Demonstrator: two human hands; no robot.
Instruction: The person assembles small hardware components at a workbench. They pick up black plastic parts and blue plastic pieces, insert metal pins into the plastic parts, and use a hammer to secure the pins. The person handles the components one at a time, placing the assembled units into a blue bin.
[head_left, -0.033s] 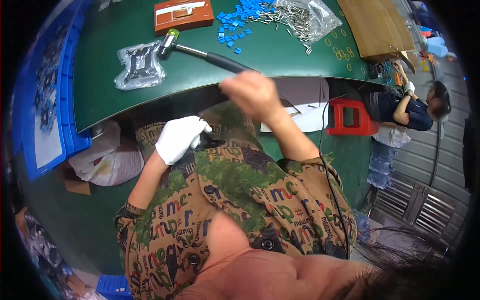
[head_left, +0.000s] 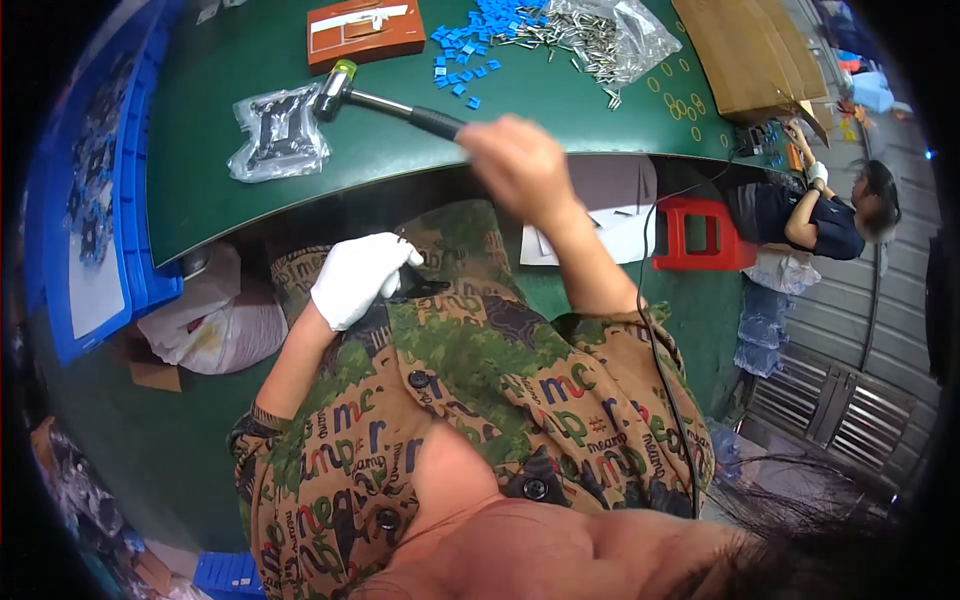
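Note:
My left hand (head_left: 362, 275), in a white glove, rests over my lap with its fingers curled and pinched on a small black part (head_left: 424, 288), mostly hidden by the glove. My bare right hand (head_left: 522, 168) is raised at the table's front edge, blurred by motion. Its fingers overlap the end of the black handle of a hammer (head_left: 400, 107); whether they grip it cannot be made out. The hammer lies on the green table, its head with a yellow-green cap beside a clear plastic bag of black parts (head_left: 280, 133).
An orange-brown box (head_left: 366, 47), blue plastic pieces (head_left: 460, 72), metal pins (head_left: 590, 48) and yellowish rings (head_left: 683, 105) lie on the table. A blue bin (head_left: 130, 190) stands left, a cardboard box (head_left: 745, 60) right. Beyond a red stool (head_left: 700, 235), a co-worker (head_left: 830, 215) works.
My right hand has moved slightly right and up, toward the table, with its fingers now over the handle's end. The left hand and hammer stay where they were.

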